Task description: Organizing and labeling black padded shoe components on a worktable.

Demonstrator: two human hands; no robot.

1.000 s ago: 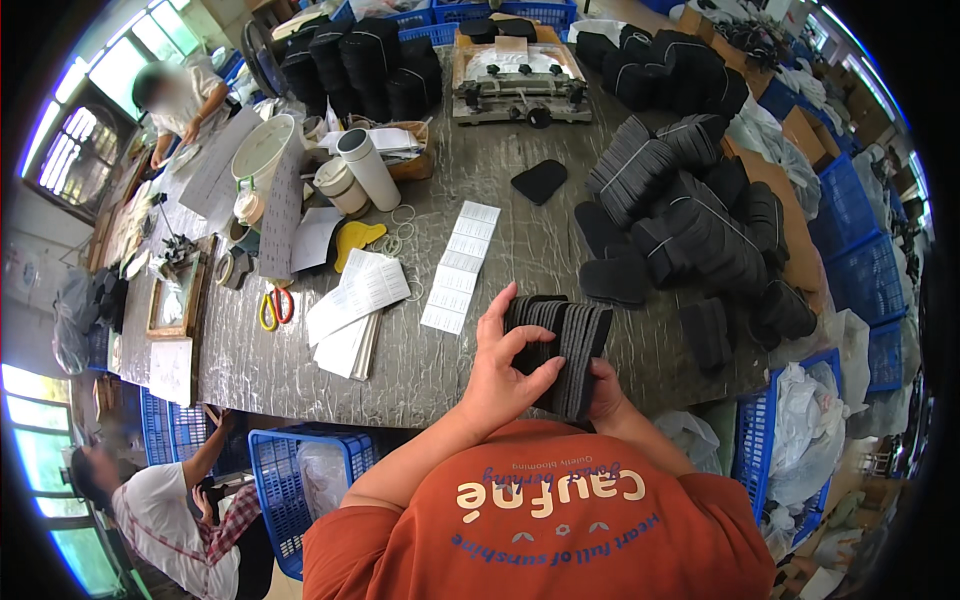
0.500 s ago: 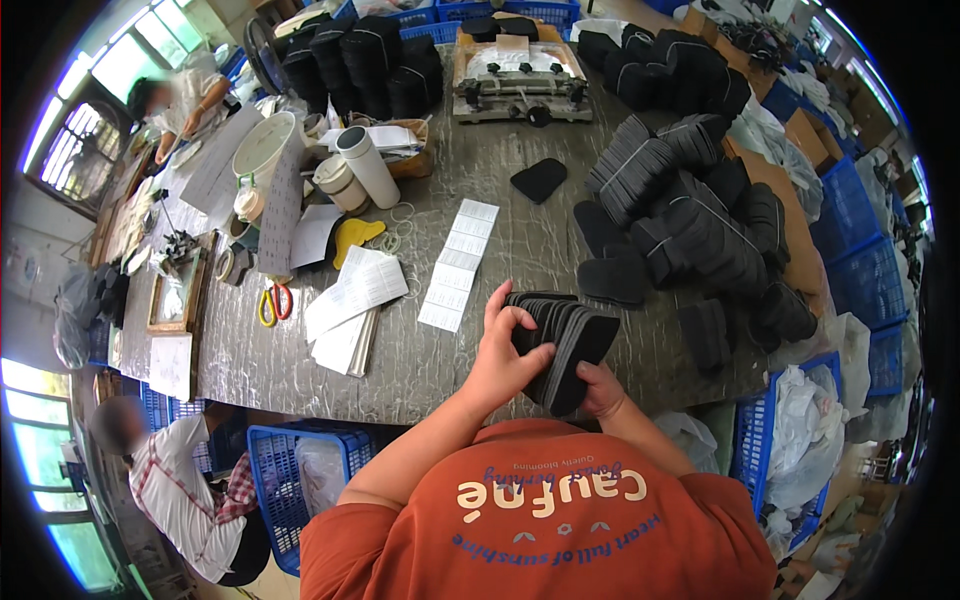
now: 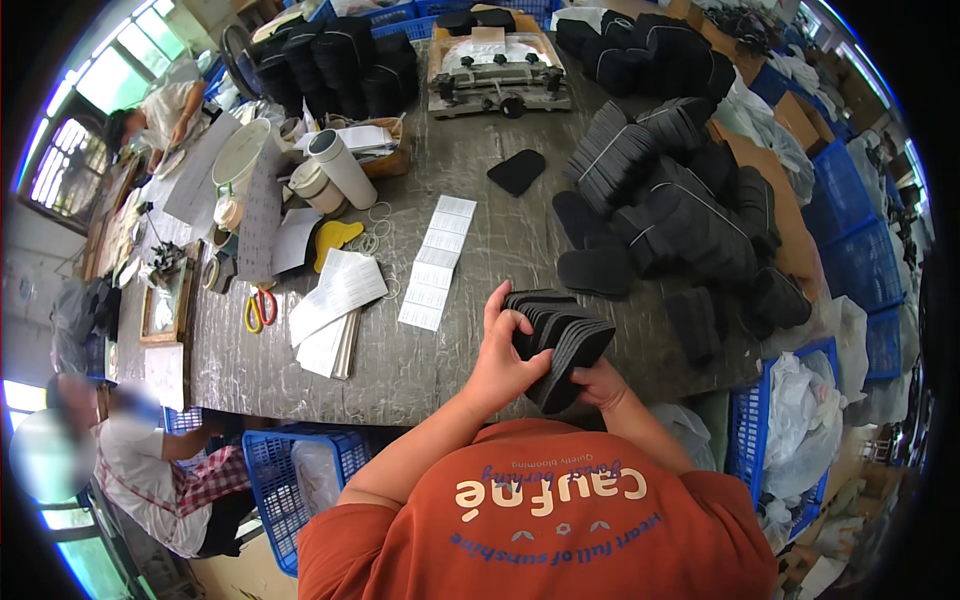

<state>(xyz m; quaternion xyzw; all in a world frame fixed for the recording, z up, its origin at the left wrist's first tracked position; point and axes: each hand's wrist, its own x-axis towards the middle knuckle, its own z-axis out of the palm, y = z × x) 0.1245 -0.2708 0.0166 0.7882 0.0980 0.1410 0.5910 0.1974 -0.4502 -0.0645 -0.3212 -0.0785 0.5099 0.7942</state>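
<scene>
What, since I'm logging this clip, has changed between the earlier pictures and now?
The stack of dark pads has tilted, its top leaning further right. The co-worker at lower left has changed posture. Nothing was let go: left hand and right hand still hold it. Scissors and paper slips lie as before.

The one view comes from a wide fisheye camera worn on the person's head, the left of a side-by-side pair. It looks down and forward, upright and unmirrored, over the orange shirt, which fills the lower middle close to the lens. The forearms slant up and inward from either side, and the fingers sit near, just below and right of centre. Beyond them the tabletop spreads toward the upper part, its near edge bowing. Windows on the left and blue crates on the right curve along the dark round rim.
</scene>
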